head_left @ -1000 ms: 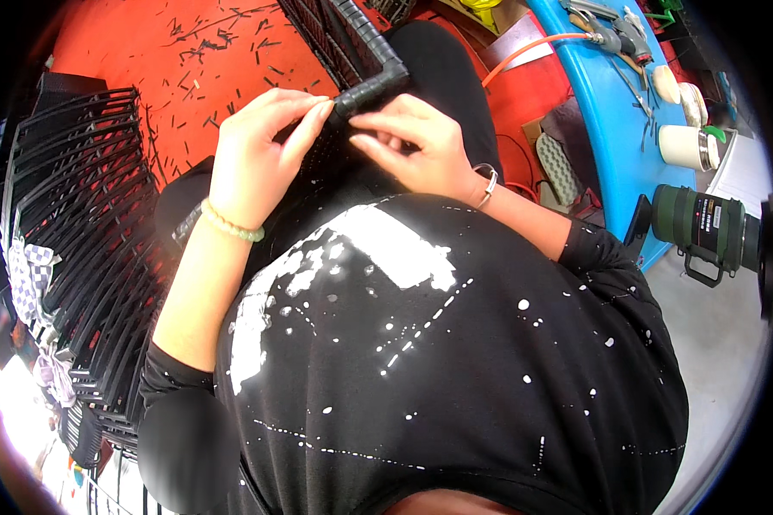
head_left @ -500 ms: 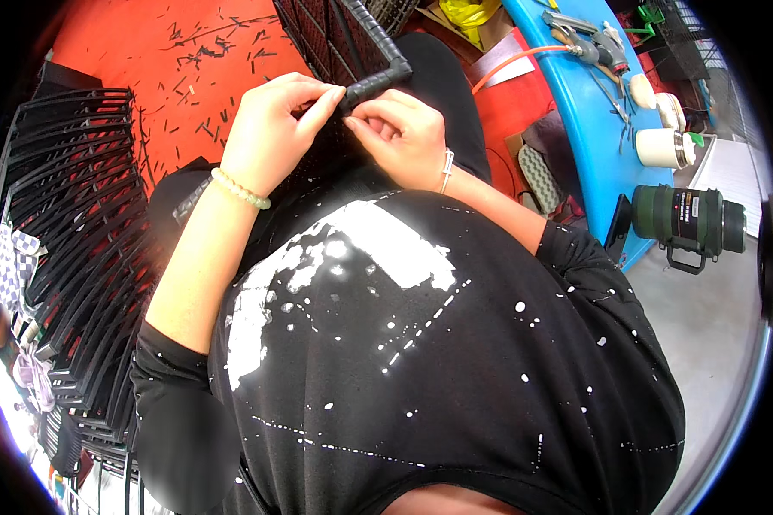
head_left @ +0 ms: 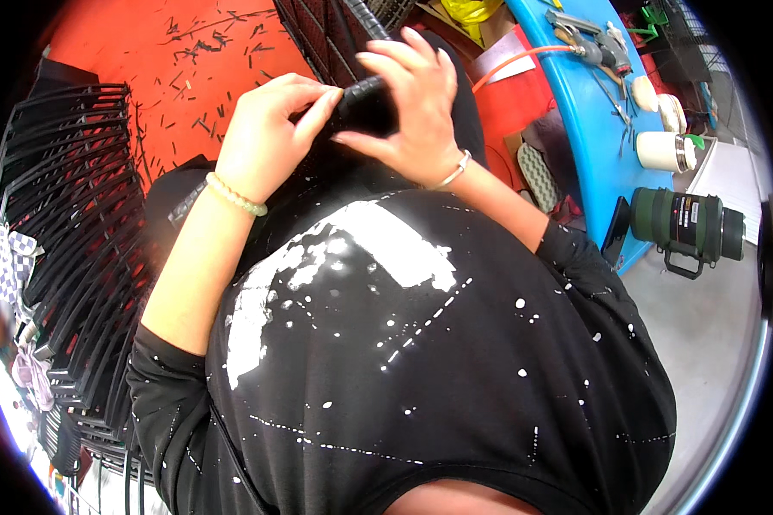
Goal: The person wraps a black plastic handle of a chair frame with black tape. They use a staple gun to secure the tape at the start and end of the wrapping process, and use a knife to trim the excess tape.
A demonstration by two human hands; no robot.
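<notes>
A black frame (head_left: 362, 89) lies across my lap, its bar wound round with a glossy black strip and its side filled with dark mesh (head_left: 328, 36). My left hand (head_left: 266, 133) has thumb and forefinger pinched on the near end of the wrapped bar. Whether a loose strip end lies between those fingertips is hidden. Beside the frame's corner, my right hand (head_left: 423, 116) is open, its fingers spread and raised and the thumb stretched out toward the left hand. The fingers cover part of the corner.
Stacked black frames (head_left: 69, 257) stand close on my left. Cut black scraps (head_left: 202, 41) litter the red floor (head_left: 167, 129). On the right, a blue table (head_left: 567, 94) carries an air tool (head_left: 605, 53) with an orange hose, a white cup (head_left: 661, 150) and a green lens-shaped cup (head_left: 683, 225).
My right hand has opened from curled fingers and moved slightly up, its fingers now spread over the frame's corner. The left hand keeps its pinch in nearly the same place.
</notes>
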